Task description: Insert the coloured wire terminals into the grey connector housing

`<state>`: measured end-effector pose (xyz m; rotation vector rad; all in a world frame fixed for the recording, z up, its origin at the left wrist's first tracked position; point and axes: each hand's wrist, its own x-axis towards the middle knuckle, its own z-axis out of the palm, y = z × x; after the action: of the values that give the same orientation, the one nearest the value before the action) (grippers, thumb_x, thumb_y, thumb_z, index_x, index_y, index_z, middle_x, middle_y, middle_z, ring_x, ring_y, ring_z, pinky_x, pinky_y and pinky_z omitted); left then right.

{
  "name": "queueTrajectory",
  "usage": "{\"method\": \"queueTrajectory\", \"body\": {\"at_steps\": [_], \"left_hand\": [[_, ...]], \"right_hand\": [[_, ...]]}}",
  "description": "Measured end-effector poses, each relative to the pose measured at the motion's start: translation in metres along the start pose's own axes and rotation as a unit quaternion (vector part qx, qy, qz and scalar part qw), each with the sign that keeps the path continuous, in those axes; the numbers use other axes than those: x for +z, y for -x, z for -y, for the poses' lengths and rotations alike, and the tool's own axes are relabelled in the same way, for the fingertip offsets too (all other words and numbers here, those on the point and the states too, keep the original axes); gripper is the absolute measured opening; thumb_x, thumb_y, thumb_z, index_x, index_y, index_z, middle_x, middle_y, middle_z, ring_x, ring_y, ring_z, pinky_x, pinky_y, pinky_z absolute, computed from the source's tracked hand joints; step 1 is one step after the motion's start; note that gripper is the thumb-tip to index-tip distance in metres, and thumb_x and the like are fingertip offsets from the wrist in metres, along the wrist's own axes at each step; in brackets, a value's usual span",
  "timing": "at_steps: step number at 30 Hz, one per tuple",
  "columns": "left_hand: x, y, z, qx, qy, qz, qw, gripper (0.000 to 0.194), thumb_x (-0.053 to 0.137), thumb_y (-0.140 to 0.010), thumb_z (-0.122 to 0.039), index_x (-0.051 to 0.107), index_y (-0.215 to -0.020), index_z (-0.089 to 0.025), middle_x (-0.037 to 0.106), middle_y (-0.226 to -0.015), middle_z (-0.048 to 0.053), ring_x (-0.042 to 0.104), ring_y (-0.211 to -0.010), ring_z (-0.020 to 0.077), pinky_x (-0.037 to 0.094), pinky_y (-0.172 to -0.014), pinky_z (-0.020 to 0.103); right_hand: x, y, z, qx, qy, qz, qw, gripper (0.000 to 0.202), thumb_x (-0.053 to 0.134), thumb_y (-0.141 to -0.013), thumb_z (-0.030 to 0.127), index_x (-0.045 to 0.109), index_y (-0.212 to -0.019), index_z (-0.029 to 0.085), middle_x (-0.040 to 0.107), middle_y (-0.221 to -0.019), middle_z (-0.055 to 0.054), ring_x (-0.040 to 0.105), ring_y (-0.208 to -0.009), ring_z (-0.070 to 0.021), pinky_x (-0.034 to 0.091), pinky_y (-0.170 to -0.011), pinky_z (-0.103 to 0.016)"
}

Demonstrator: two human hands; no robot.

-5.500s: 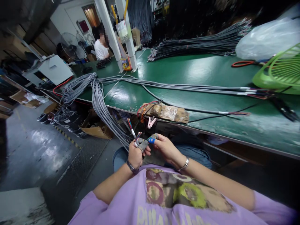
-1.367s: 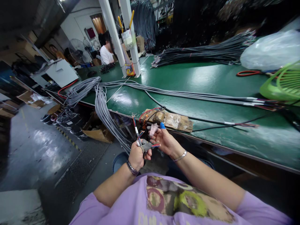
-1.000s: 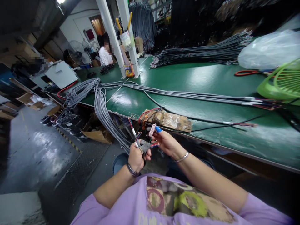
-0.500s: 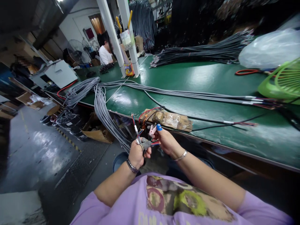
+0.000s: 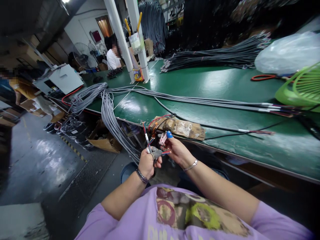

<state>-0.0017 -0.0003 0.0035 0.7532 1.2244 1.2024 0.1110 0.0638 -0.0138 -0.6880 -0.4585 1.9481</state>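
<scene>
Head: green bench [image 5: 212, 81], grey floor [image 5: 47, 160]

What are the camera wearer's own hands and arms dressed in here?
Short lilac sleeves leave the forearms uncovered. The left hand has a grey thumb covering and a dark, link-like bracelet at its wrist. The right hand has a bright blue thumb-tip cover and a slim silver-coloured band at its wrist.

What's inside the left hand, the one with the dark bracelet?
The left hand holds cable ends, with thin coloured wires poking out. Its curled fingers cover the palm, so anything else in there can't be seen.
</scene>
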Motion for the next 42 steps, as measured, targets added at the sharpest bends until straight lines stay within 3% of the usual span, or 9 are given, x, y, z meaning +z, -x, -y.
{"method": "queueTrajectory", "body": {"at_steps": [7, 13, 20, 25, 30, 34, 38, 42], "left_hand": [[-0.001, 0.007, 0.001, 0.031, -0.003, 0.000, 1.000, 0.026, 0.068, -0.064, -0.033, 0.051, -0.056, -0.015, 0.056, -0.042, -0.001, 0.044, -0.028, 0.0068, 0.023, -0.029, 0.016], [-0.004, 0.014, 0.004, 0.074, 0.020, -0.007, 0.997, 0.027, 0.068, -0.068, -0.034, 0.051, -0.058, -0.015, 0.057, -0.044, -0.002, 0.044, -0.030, 0.0062, 0.026, -0.031, 0.016], [0.001, 0.012, 0.001, 0.078, 0.057, -0.042, 0.994, 0.024, 0.068, -0.065, -0.032, 0.052, -0.061, -0.016, 0.058, -0.046, -0.002, 0.046, -0.032, 0.0069, 0.028, -0.032, 0.016], [0.003, 0.010, 0.001, 0.077, 0.059, -0.048, 0.994, 0.026, 0.070, -0.066, -0.034, 0.051, -0.061, -0.016, 0.058, -0.046, -0.002, 0.047, -0.032, 0.0069, 0.026, -0.031, 0.016], [0.003, 0.010, 0.000, 0.082, 0.049, -0.047, 0.994, 0.026, 0.069, -0.066, -0.033, 0.051, -0.059, -0.015, 0.058, -0.046, -0.001, 0.047, -0.032, 0.0066, 0.025, -0.032, 0.017], [0.005, 0.006, 0.002, 0.077, 0.042, -0.053, 0.995, 0.022, 0.068, -0.065, -0.030, 0.052, -0.061, -0.016, 0.058, -0.046, -0.002, 0.047, -0.031, 0.0069, 0.024, -0.032, 0.017], [0.006, 0.003, 0.005, 0.068, 0.024, -0.054, 0.996, 0.021, 0.067, -0.064, -0.029, 0.051, -0.060, -0.016, 0.058, -0.045, -0.002, 0.047, -0.031, 0.0068, 0.022, -0.032, 0.017], [0.004, 0.006, 0.006, 0.069, 0.006, -0.047, 0.996, 0.021, 0.066, -0.064, -0.029, 0.052, -0.059, -0.016, 0.057, -0.045, -0.001, 0.046, -0.030, 0.0067, 0.021, -0.032, 0.017]], "right_hand": [[0.001, 0.006, 0.004, 0.037, 0.007, 0.038, 0.999, 0.034, 0.068, -0.073, 0.052, 0.063, -0.075, 0.018, 0.062, -0.066, 0.000, 0.053, -0.056, -0.0105, 0.045, -0.051, -0.023], [0.000, 0.008, 0.004, 0.008, 0.042, 0.058, 0.997, 0.028, 0.072, -0.072, 0.043, 0.064, -0.072, 0.017, 0.060, -0.066, 0.001, 0.051, -0.058, -0.0089, 0.043, -0.053, -0.021], [-0.002, 0.010, 0.005, 0.001, 0.068, 0.046, 0.997, 0.033, 0.076, -0.065, 0.046, 0.065, -0.075, 0.016, 0.059, -0.066, 0.002, 0.048, -0.058, -0.0089, 0.041, -0.055, -0.023], [-0.002, 0.010, 0.003, -0.048, 0.117, 0.035, 0.991, 0.038, 0.072, -0.067, 0.053, 0.063, -0.069, 0.016, 0.055, -0.058, 0.003, 0.044, -0.054, -0.0086, 0.038, -0.055, -0.023], [0.001, 0.007, 0.002, -0.024, 0.071, 0.026, 0.997, 0.041, 0.068, -0.070, 0.057, 0.067, -0.077, 0.017, 0.063, -0.070, -0.001, 0.049, -0.058, -0.0108, 0.041, -0.058, -0.026], [0.003, 0.002, 0.003, 0.004, 0.029, 0.043, 0.999, 0.036, 0.071, -0.070, 0.053, 0.068, -0.074, 0.018, 0.062, -0.064, 0.000, 0.050, -0.057, -0.0112, 0.043, -0.057, -0.026], [0.002, -0.004, 0.000, -0.020, 0.017, 0.020, 0.999, 0.034, 0.072, -0.069, 0.052, 0.068, -0.073, 0.018, 0.063, -0.064, 0.000, 0.051, -0.057, -0.0111, 0.043, -0.056, -0.025], [-0.001, -0.003, -0.003, 0.002, -0.003, 0.016, 1.000, 0.034, 0.070, -0.072, 0.052, 0.066, -0.075, 0.018, 0.063, -0.067, 0.000, 0.052, -0.058, -0.0107, 0.043, -0.056, -0.024]]}}
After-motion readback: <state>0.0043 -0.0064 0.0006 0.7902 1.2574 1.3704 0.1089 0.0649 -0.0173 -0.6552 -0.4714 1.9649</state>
